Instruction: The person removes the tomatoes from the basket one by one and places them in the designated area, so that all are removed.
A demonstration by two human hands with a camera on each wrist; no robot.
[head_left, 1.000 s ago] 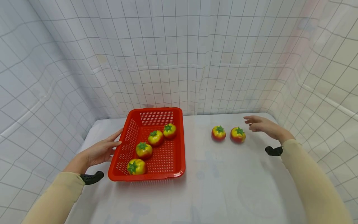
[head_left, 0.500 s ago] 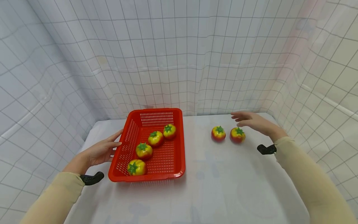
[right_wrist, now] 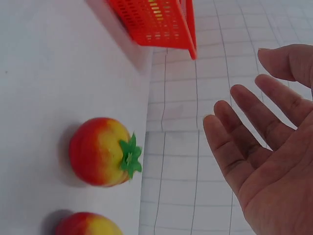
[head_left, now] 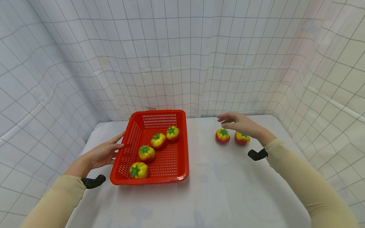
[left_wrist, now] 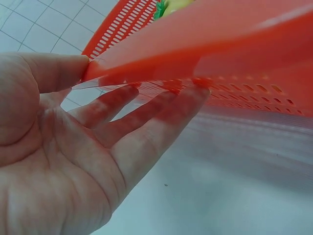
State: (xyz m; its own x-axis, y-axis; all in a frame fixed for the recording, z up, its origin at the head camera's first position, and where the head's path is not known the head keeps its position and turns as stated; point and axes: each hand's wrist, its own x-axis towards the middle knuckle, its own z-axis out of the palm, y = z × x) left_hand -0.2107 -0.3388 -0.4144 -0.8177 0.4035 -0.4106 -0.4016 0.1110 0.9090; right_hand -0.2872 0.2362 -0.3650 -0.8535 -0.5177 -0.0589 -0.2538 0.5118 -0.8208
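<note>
My left hand (head_left: 104, 153) touches the left side of a red plastic basket (head_left: 186, 152). In the left wrist view, its thumb (left_wrist: 63, 71) is at the rim's edge and its fairly straight fingers reach under the rim to the slotted wall. To the right, my right hand (head_left: 239, 123) hovers above two red-and-yellow tomatoes with green star-shaped tops. Its fingers are spread and loosely bent, holding nothing. The left tomato (head_left: 222, 136) sits just below the fingertips; the right tomato (head_left: 241, 139) is partly covered by the hand.
Several similar tomatoes (head_left: 158, 141) lie in a slanting row inside the basket. A white cloth covers the table (head_left: 216, 190). White grid-patterned curtains (head_left: 182, 57) hang behind and on both sides. Each wrist wears a black device (head_left: 258, 154).
My right hand has moved left, from beside the right tomato to above the pair. The left hand, the basket and the tomatoes stay where they were.
</note>
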